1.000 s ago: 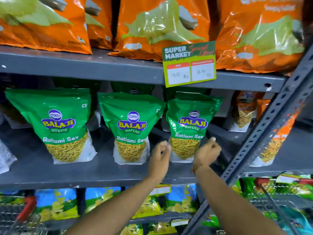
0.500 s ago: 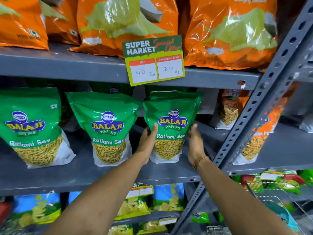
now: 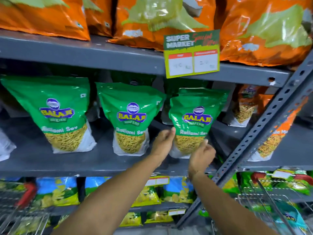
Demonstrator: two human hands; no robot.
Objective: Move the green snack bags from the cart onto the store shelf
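Three green snack bags stand upright in a row on the grey middle shelf, and the person's arms reach to the rightmost green bag. The left hand lies open against that bag's lower left edge, while the right hand, blurred, is at its lower right corner with fingers curled. Orange bags fill the shelf above, beside a price tag; a wire cart shows at lower right.

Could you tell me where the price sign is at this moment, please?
In the head view, the price sign hangs from the upper shelf edge, right of centre, just above the rightmost green snack bag and below the orange bags.
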